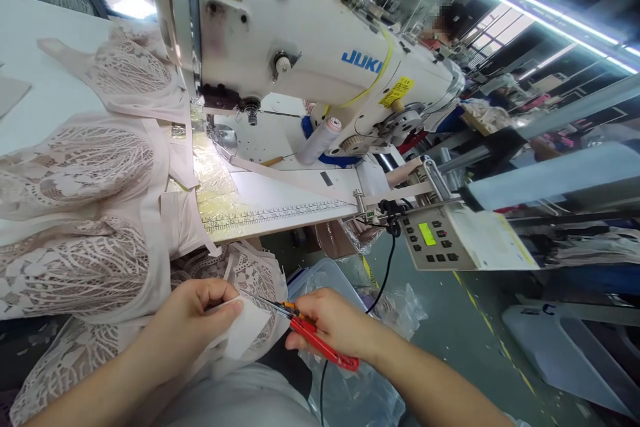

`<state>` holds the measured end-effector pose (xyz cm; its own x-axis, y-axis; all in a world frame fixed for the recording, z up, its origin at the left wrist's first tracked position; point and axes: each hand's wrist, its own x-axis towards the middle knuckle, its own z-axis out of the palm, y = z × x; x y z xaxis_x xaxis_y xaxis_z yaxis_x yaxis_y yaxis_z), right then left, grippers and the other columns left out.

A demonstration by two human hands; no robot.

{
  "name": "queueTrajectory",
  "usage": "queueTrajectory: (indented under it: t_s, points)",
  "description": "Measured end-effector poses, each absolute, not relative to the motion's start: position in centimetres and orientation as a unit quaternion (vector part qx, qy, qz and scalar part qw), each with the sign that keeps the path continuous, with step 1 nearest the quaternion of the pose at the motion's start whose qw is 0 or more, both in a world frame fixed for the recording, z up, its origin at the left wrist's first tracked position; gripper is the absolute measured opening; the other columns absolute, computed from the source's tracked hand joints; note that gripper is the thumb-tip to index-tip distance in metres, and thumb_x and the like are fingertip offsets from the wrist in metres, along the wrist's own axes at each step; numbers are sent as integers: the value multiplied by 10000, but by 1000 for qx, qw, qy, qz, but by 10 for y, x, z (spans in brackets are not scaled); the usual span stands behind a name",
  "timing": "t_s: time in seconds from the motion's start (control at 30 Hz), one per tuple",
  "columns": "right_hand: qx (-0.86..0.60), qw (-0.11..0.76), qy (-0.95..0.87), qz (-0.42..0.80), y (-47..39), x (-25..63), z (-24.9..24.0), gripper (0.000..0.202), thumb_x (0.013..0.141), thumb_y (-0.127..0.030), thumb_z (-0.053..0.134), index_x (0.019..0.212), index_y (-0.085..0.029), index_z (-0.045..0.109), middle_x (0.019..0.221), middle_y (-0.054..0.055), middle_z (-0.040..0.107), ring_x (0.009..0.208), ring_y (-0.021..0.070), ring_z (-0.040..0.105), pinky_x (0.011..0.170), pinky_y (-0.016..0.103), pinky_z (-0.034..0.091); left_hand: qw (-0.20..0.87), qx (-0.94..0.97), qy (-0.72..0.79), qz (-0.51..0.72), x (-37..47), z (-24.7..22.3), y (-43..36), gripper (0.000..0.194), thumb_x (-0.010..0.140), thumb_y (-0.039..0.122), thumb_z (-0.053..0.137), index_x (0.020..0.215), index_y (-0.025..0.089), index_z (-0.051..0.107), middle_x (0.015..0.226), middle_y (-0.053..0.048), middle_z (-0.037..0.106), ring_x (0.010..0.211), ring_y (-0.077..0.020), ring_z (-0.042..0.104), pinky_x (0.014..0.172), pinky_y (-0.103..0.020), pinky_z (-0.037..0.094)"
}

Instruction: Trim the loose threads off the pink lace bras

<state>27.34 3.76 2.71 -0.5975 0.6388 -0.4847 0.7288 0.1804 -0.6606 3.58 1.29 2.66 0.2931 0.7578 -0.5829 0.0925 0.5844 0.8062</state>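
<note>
My left hand [200,317] pinches the pale edge of a lace bra [255,273] between thumb and fingers, low in front of the sewing table. A smooth off-white piece of the fabric [245,333] hangs from the pinch. My right hand [335,320] is closed around red-handled scissors [320,340]. Their thin blades point left, with the tips close to the fabric by my left fingertips. Whether the blades touch the cloth I cannot tell. More beige lace bras [90,160] lie joined in a row along the table's left side and drape over its edge.
A white sewing machine [310,33] stands over the table, with a thread cone [320,140] beside it. Along the table's front edge runs a printed ruler [280,213]. To the right juts a control box [430,237]. Below, a clear plastic bin [325,280] and a black cable [385,280] are near my right arm.
</note>
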Motion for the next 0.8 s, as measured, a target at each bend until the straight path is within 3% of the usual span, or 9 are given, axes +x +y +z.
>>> queueTrajectory:
  t_s: [0.13,0.27,0.43,0.53,0.6,0.67,0.73,0.8]
  points:
    - [456,-106,782,-412,40,273,26,589,727,-755,503,578,-217,315,546,-48,348,494,106,311,473,231,243,671,440,534,268,32,25,11,297,778,427,597,620,178,634,534,15,602,486,-116,490,438,-202,345]
    - [418,-240,788,-383,36,258,34,491,761,-643,571,624,-208,389,609,-28,416,553,120,380,521,234,306,626,486,535,291,29,28,9,246,796,413,608,750,197,718,687,-10,701,638,-162,597,592,-228,457]
    - [377,-283,794,-385,30,234,31,385,783,-501,587,623,-214,387,633,-8,478,594,137,442,574,250,365,597,503,546,304,29,40,7,143,751,299,634,735,212,746,687,3,722,654,-177,624,617,-238,477]
    - [370,-291,799,-374,27,225,24,339,754,-408,578,594,-215,350,586,-30,428,537,121,380,512,241,316,545,557,552,295,26,35,4,199,803,333,583,786,217,744,698,1,731,656,-183,657,616,-241,513]
    - [392,-294,789,-371,26,222,22,339,727,-349,593,580,-215,319,562,-48,367,509,107,324,479,234,267,427,639,552,322,25,24,0,252,830,367,559,950,214,720,866,-37,760,776,-212,699,690,-267,552]
    - [431,-309,754,-389,27,221,27,308,723,-296,598,591,-213,333,571,-54,354,510,101,320,480,230,272,241,734,529,351,26,13,-7,467,825,381,585,1248,182,580,1165,-113,694,1034,-264,658,850,-332,543]
    - [441,-345,705,-435,27,222,37,226,746,-267,591,639,-209,401,610,-42,405,539,106,378,515,236,338,73,802,482,346,27,3,-15,740,820,363,611,1453,123,315,1384,-180,526,1264,-304,496,1029,-417,433]
    - [399,-399,664,-491,26,224,52,166,791,-286,575,709,-211,452,658,-23,454,579,121,439,555,251,401,-7,836,453,310,22,-4,-25,809,838,263,582,1502,95,151,1476,-201,398,1359,-316,368,1120,-465,305]
